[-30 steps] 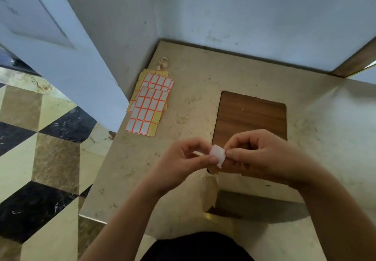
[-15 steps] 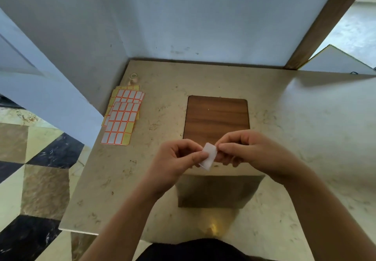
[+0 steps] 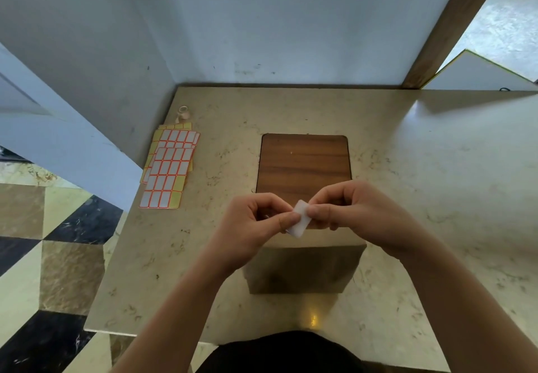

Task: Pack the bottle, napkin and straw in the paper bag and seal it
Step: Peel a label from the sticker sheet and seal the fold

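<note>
Sealing step is underway, by my reading. The left hand point(image 3: 256, 227) and right hand point(image 3: 358, 215) are both pinching a small white rectangular label sticker point(image 3: 300, 222) between thumb and fingers point(image 3: 286, 221), held just above the brown paper bag point(image 3: 302, 270), which is standing closed on the beige marble counter point(image 3: 436, 183). Next the label is needing pressing across the bag's folded top edge. Spare orange-bordered label sheets point(image 3: 170, 168) are lying far left.

White sticker point(image 3: 300, 222); orange-edged white labels on yellow sheets point(image 3: 170, 168); brown wood-grain board point(image 3: 304, 163); beige marbled counter point(image 3: 422, 174).
</note>
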